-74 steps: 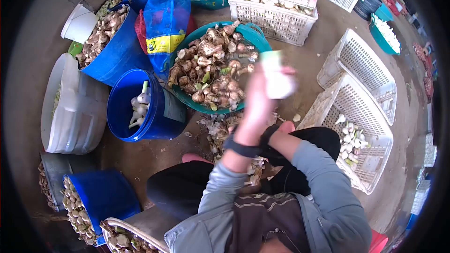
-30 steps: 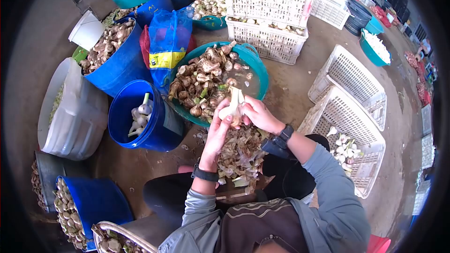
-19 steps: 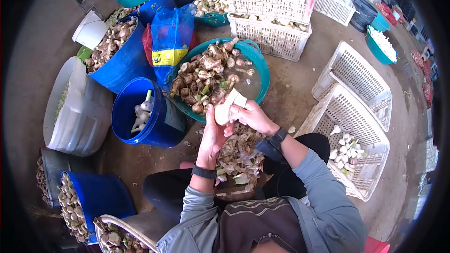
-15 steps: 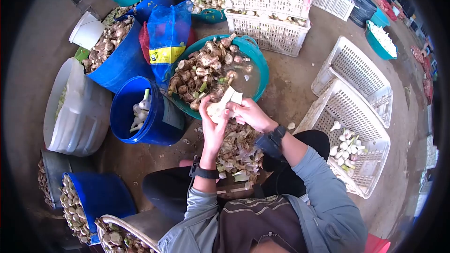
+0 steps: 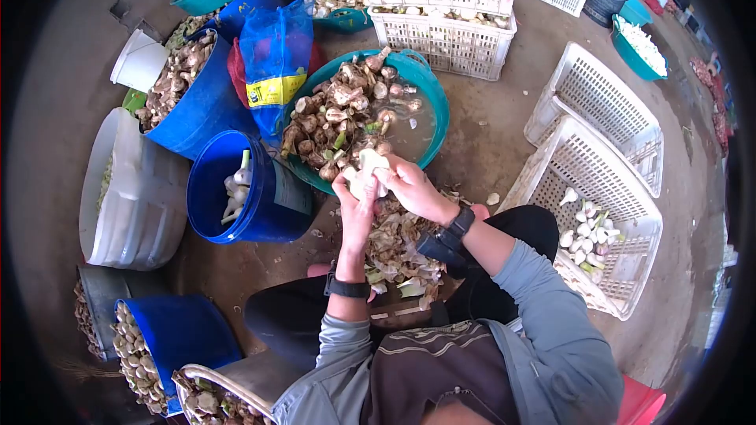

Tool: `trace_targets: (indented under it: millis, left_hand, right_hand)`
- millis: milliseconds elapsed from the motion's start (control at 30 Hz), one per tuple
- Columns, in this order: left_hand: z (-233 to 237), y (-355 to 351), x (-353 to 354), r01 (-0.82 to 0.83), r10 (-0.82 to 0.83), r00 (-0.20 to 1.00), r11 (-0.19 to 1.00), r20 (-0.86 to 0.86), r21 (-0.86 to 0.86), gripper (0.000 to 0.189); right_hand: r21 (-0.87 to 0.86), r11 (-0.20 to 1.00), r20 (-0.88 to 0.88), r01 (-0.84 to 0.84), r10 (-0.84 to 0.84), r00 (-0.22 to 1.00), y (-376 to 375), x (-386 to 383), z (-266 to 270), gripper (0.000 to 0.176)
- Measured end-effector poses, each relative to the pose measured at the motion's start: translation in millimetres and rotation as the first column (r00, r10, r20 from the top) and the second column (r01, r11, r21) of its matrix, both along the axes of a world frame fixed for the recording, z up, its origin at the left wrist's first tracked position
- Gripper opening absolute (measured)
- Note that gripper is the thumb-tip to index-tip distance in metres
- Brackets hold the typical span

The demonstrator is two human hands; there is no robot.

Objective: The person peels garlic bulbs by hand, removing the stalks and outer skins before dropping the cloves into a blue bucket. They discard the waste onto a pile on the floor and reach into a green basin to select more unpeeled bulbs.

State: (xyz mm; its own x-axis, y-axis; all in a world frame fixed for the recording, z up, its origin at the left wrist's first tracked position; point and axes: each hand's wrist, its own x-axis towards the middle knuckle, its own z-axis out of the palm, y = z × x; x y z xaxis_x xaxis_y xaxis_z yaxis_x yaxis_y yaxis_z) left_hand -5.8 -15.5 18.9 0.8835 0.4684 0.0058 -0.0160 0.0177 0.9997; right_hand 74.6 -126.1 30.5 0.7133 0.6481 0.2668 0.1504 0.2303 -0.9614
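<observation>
A pale garlic bulb [image 5: 367, 175] is held in front of me, over the near rim of a green basin [image 5: 442, 122]. My left hand [image 5: 356, 203] is closed around its left and lower side. From the right, the fingers of my right hand [image 5: 419, 191] are bent and pressed against the same bulb, hiding part of it. Behind the bulb, unpeeled garlic [image 5: 335, 114] with brown skins is heaped in the basin, beside some murky water. Loose peelings [image 5: 405, 248] lie on the ground below my hands, between my legs.
At left, a blue bucket [image 5: 197, 212] contains a few white bulbs. White garlic bulbs [image 5: 587, 236] lie in a white crate [image 5: 630, 267] at right, with another crate [image 5: 614, 102] behind it. Stacked crates [image 5: 441, 39] stand beyond the basin. A blue barrel [image 5: 201, 110] of garlic leans at upper left.
The broad pale flap that stood up from the bulb no longer shows. My right hand has shifted slightly left, closer to the bulb. The view has tilted a little.
</observation>
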Motion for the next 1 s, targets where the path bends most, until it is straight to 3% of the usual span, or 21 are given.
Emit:
trace_targets:
  millis: [33,133,167,200,233,300,367,433,467,500,567,633,700,767,800,833,867,900,933,967,1000]
  left_hand:
    - [1,0,1,-0.052,0.056,0.998,0.993,0.031,-0.108,0.048]
    - [5,-1,-5,0.162,-0.138,0.984,0.959,0.113,-0.231,0.045]
    - [8,5,-8,0.290,-0.266,0.955,0.929,0.130,-0.231,0.044]
    - [1,18,-9,0.454,-0.413,0.890,0.830,0.190,-0.323,0.046]
    - [3,17,-8,0.457,-0.416,0.889,0.829,0.190,-0.323,0.046]
    - [8,11,-4,0.387,-0.351,0.918,0.895,0.183,-0.223,0.049]
    - [-1,0,-2,0.211,-0.161,0.975,0.892,0.156,-0.399,0.045]
    - [-14,-7,5,0.044,0.005,0.994,0.887,0.105,-0.459,0.044]
    - [-17,-13,7,0.001,0.079,0.986,0.873,0.143,-0.488,0.044]
    - [-18,-13,9,-0.002,0.084,0.986,0.871,0.145,-0.492,0.044]
    - [-17,-13,12,-0.109,0.204,0.975,0.774,0.083,-0.624,0.041]
    - [-26,6,17,-0.069,0.194,0.979,0.625,0.068,-0.778,0.026]
    - [-24,18,16,-0.065,0.251,0.968,0.371,0.032,-0.927,0.027]
    - [-29,36,10,0.015,0.321,0.940,0.291,0.113,-0.957,0.031]
    - [-27,41,8,0.033,0.325,0.938,0.264,0.121,-0.964,0.031]
    - [-24,44,6,0.049,0.325,0.937,0.235,0.125,-0.971,0.031]
    - [-24,45,4,0.040,0.328,0.937,0.234,0.117,-0.971,0.031]
    - [-23,46,5,0.049,0.311,0.941,0.254,0.130,-0.966,0.032]
    - [-22,48,10,0.069,0.293,0.944,0.275,0.152,-0.959,0.032]
    - [-21,51,14,0.077,0.288,0.945,0.275,0.158,-0.958,0.032]
    - [-22,52,15,0.020,0.248,0.961,0.376,0.121,-0.926,0.033]
  right_hand:
    - [0.026,1.000,0.069,-0.012,0.010,0.998,1,-1,3,0.028]
    - [0.189,0.982,-0.521,0.018,0.085,0.849,-2,12,11,0.021]
    - [0.274,0.959,-0.710,0.067,0.155,0.686,-5,8,13,0.020]
    - [0.295,0.953,-0.745,0.065,0.187,0.640,-6,9,12,0.020]
    - [0.315,0.947,-0.776,0.064,0.219,0.591,-8,10,8,0.020]
    - [0.311,0.937,-0.783,0.159,0.158,0.601,-9,14,3,0.021]
    - [0.307,0.919,-0.791,0.248,0.101,0.603,-8,15,0,0.022]
    - [0.159,0.968,-0.467,0.194,-0.099,0.879,-7,13,-3,0.023]
    - [0.143,0.968,-0.392,0.206,-0.136,0.910,0,8,-5,0.024]
    - [0.196,0.973,-0.309,0.121,-0.056,0.949,1,2,-7,0.025]
    - [0.221,0.974,-0.453,-0.046,0.144,0.880,6,-6,1,0.031]
    - [0.156,0.988,-0.570,-0.009,0.097,0.816,6,-7,3,0.024]
    - [0.416,0.909,-0.566,-0.036,0.289,0.772,-6,18,-3,0.021]
    - [0.639,0.765,-0.547,-0.078,0.524,0.653,-27,42,17,0.020]
    - [0.358,0.930,-0.449,-0.079,0.245,0.859,-32,49,13,0.018]
    - [0.047,0.999,-0.413,0.010,0.010,0.911,-26,36,11,0.016]
    - [-0.460,0.884,0.058,-0.082,0.122,0.991,-21,25,7,0.015]
    - [-0.825,0.554,0.394,0.107,0.430,0.813,-19,16,0,0.016]
    - [-0.696,0.670,0.686,0.259,0.514,0.515,-24,16,-27,0.021]
    - [-0.626,0.734,0.697,0.261,0.377,0.610,-4,13,-22,0.032]
    - [-0.535,0.834,0.564,0.134,0.234,0.792,10,13,-17,0.043]
